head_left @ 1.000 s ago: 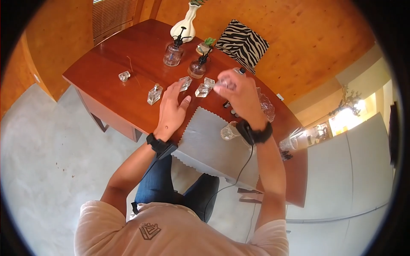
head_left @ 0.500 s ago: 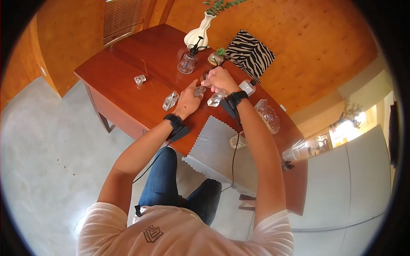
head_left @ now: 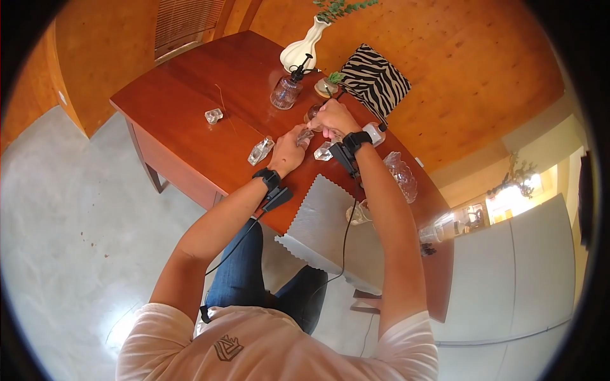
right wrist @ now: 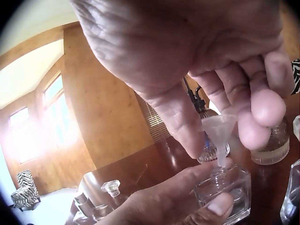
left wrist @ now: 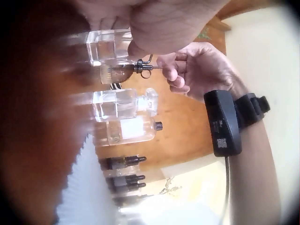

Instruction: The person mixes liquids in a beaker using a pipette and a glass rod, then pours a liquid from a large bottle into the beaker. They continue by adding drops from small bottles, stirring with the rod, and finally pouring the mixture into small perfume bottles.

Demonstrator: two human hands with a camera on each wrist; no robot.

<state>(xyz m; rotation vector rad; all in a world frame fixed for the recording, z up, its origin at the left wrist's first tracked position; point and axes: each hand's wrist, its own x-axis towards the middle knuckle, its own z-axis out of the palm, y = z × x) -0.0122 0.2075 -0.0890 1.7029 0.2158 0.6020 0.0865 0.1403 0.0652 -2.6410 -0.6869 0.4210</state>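
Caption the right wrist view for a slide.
Left hand holding a glass bottle, the right hand around a clear funnel at its neck.

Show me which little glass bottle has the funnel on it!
The glass bottle in the left hand: a clear funnel stands at its neck; no other has one.

Small translucent funnel (right wrist: 219,129), upright, stem at the mouth of a clear, angular glass bottle (right wrist: 240,191), upright on table (head_left: 181,95)

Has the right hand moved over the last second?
Yes: the right hand has moved left, judged against the brownish pump bottle, which it now partly covers.
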